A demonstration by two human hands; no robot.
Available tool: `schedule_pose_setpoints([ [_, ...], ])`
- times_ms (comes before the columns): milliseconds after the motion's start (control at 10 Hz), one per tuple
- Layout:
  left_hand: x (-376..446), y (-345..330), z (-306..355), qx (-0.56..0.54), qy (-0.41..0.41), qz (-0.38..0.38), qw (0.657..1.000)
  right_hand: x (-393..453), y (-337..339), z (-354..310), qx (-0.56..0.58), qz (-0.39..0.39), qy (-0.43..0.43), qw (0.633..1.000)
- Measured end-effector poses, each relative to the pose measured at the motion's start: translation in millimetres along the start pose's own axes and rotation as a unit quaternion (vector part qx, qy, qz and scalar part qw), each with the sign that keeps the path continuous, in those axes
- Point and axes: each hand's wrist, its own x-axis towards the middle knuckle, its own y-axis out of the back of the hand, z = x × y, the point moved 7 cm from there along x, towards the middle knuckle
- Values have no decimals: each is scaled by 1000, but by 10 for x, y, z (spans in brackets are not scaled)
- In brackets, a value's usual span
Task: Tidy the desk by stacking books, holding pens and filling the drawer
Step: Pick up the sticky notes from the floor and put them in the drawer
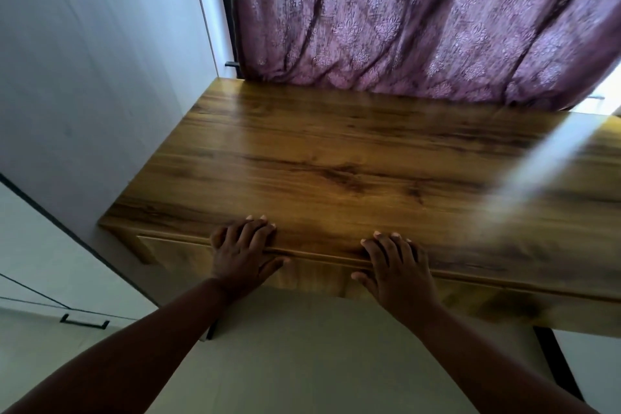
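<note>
Left hand (242, 250) and right hand (396, 264) flat, fingers straight, holding nothing, on wooden bench (336, 151) near edge, above drawer front (312, 274)

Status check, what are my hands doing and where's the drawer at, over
Left hand and right hand flat on the desk front edge. Drawer front shut. No books or pens in sight.

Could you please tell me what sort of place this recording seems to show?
Probably a bedroom or study at home: a brown wood-grain desk stands before a purple patterned curtain, beside a pale wardrobe panel. The left hand and right hand rest on the desk's front edge.
</note>
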Motion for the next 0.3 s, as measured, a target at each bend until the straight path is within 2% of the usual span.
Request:
schedule_pose_setpoints([
  [100, 15, 110, 56, -43, 44, -24, 998, 37, 49, 21, 45, -58, 13, 997],
  [200, 155, 291, 227, -76, 0, -18, 997, 85, 177, 145, 52, -88, 29, 994],
  [300, 494, 345, 522, -48, -96, -43, 993, 127, 205, 474, 70, -102, -8, 992],
])
